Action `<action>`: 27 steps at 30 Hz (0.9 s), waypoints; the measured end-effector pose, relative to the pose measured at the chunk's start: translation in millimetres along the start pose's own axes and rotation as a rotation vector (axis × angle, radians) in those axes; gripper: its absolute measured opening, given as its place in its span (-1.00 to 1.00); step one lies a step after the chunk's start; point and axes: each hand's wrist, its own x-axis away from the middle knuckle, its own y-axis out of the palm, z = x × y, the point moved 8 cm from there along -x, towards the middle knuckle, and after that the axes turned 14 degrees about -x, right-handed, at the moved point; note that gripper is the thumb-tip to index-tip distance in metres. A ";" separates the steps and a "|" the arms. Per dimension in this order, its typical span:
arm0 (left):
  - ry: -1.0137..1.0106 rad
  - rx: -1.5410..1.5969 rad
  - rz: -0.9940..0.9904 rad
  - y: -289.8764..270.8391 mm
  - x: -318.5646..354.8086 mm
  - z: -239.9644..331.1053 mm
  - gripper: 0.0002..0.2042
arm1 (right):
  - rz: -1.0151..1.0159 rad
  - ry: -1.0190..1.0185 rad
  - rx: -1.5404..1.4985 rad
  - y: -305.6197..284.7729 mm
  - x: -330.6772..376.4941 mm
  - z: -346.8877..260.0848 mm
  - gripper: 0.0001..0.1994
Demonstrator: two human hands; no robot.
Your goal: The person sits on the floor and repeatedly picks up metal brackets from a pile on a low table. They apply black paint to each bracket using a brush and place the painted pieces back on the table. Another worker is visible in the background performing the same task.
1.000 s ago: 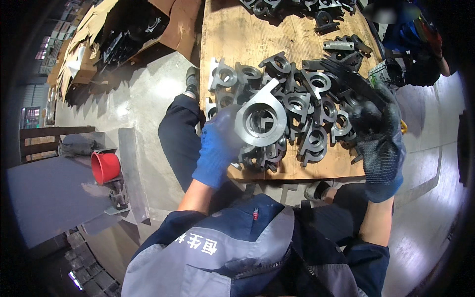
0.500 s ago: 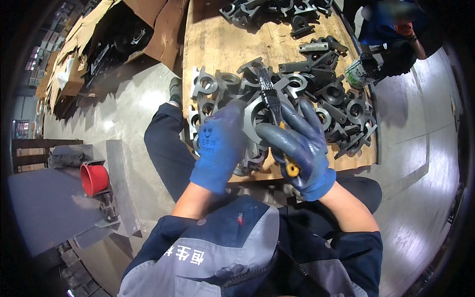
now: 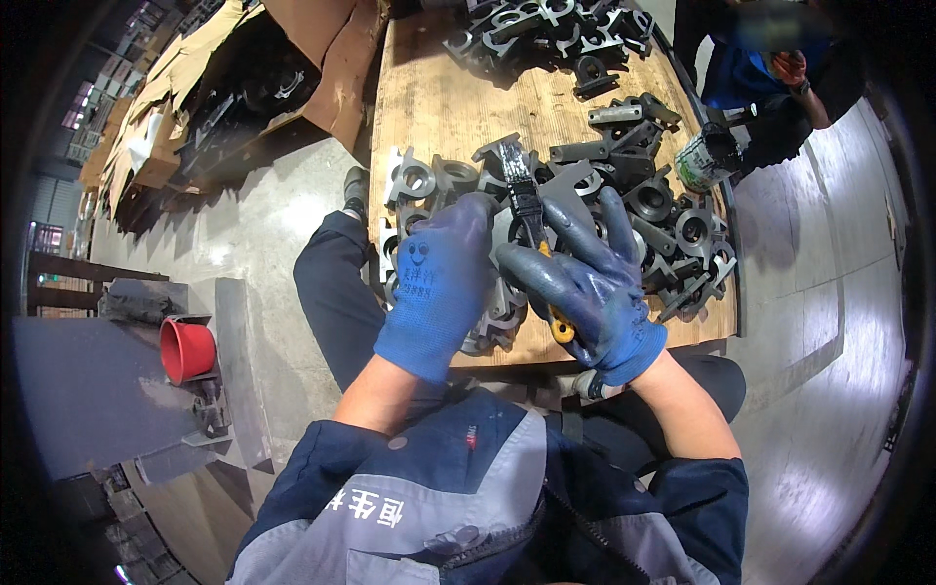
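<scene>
My left hand (image 3: 444, 268), in a blue coated glove, is closed on a grey metal bracket (image 3: 502, 232); its fingertips are mostly hidden behind the hand. A paintbrush (image 3: 529, 210) with a yellow handle and dark, wet bristles lies across my right hand (image 3: 585, 283), held near the thumb. Several fingers of that gloved hand are stretched out beside the bracket. The bristles point away from me, over the cast metal parts (image 3: 414, 175) spread on the wooden table.
More dark metal parts (image 3: 663, 200) lie to the right, with another heap (image 3: 556, 34) farther back. A paint-streaked can (image 3: 697, 161) stands by the table's right edge, near a co-worker's gloved hand (image 3: 788, 66). At left are a torn cardboard box (image 3: 327, 68) and a red bucket (image 3: 187, 351).
The bracket has turned between my hands, so its ring shows less and a flat grey face shows more. My right fingers have spread while the brush stays in that hand. The view has shifted slightly.
</scene>
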 end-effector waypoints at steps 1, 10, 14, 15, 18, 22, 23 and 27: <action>0.015 -0.014 0.003 -2.8 0.8 1.2 -0.61 | -0.027 -0.002 0.030 1.2 -1.2 -0.9 -0.51; -0.074 0.038 -0.015 -3.5 3.0 -8.4 -0.63 | 0.017 -0.028 0.180 -12.9 -2.9 -9.8 -0.57; -0.138 0.101 0.006 -3.1 2.6 -18.9 -0.65 | 0.148 0.042 0.024 -36.4 -6.6 -2.4 -0.70; -0.131 0.091 0.005 -3.2 2.1 -18.4 -0.67 | 0.154 0.076 -0.054 -39.0 -5.5 0.8 -0.72; -0.090 0.052 -0.007 -0.8 2.1 -14.2 -0.71 | 0.106 0.048 -0.062 -30.2 -5.6 2.0 -0.72; -0.056 0.003 -0.025 1.0 4.8 -11.3 -0.69 | 0.001 0.050 -0.064 -11.8 -8.0 0.3 -0.61; -0.050 0.002 -0.034 1.1 4.4 -9.2 -0.69 | -0.021 0.040 -0.059 -7.9 -6.7 1.1 -0.53; -0.015 0.033 -0.037 -2.2 2.2 -3.9 -0.69 | -0.098 0.016 -0.094 -4.0 -6.1 0.7 -0.33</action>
